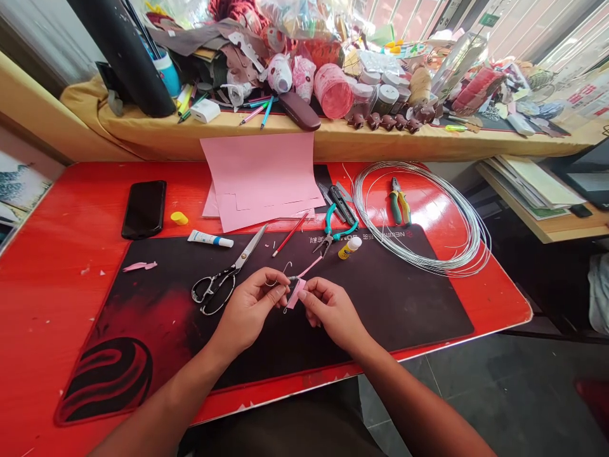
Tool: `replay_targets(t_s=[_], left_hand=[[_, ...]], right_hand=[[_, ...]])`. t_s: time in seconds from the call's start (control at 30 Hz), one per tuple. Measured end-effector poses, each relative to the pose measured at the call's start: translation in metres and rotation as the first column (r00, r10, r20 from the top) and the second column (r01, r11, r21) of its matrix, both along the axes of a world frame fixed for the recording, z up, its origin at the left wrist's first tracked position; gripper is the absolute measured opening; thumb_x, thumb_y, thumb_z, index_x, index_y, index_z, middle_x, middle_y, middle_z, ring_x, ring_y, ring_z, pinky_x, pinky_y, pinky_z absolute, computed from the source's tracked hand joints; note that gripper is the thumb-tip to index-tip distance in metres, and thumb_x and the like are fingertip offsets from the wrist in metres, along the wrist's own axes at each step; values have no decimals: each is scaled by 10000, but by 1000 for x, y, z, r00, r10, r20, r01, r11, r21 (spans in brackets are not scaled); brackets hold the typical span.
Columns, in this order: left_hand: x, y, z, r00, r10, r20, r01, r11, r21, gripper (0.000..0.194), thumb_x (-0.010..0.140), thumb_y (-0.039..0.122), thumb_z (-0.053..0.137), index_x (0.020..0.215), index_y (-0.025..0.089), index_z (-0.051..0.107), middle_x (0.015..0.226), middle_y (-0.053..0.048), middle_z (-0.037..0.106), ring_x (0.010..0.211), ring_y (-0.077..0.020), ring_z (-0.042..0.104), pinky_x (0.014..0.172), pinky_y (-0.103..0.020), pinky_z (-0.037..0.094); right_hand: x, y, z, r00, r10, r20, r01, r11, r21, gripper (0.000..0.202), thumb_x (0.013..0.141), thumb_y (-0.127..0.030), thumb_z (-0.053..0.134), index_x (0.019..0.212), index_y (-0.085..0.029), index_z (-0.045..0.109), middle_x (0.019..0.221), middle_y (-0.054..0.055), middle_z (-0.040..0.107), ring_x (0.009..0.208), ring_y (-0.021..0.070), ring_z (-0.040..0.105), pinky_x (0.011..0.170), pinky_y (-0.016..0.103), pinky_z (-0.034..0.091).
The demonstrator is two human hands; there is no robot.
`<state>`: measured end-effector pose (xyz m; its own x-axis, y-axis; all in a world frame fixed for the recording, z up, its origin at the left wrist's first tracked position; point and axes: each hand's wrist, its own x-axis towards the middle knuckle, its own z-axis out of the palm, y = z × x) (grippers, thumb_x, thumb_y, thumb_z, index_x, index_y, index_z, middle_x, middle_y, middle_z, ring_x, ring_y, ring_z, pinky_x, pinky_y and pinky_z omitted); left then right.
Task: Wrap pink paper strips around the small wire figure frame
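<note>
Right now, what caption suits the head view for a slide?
Left hand and right hand hold pink paper and wire over a mat, beside scissors.

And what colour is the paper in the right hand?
The paper is pink, seen in the head view.

The head view looks forward — and down — over the red table (pixel 61 273)

A small craft workspace by a window (pixel 413 14): the red desk (pixel 38 279) carries 2 pairs of pliers (pixel 404 206), a coil of metal wire (pixel 477 235), scissors (pixel 243 259), a glue stick (pixel 349 249) and pink paper (pixel 266 174), below a cloth-covered ledge (pixel 166 136) crowded with jars (pixel 333 91) and pens (pixel 268 113).
</note>
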<state>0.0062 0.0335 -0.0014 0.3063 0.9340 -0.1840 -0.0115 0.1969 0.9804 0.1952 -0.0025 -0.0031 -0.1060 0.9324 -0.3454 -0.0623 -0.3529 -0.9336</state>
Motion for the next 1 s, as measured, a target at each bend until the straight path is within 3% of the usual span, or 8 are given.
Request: replay_targets(t_s=[1.0], left_hand=[[1,-2,1,1000,10,20,-10,1000,-10,131,920,338,735,942,210,719,852,-5,717,727,-144,653,717,-275,551]], right_hand=[[-3,-2,2,999,-5,-39,4,1000,-22,416,887,-591,747,885,-188,639,598,-53,559,483,96,465,503,241,375]])
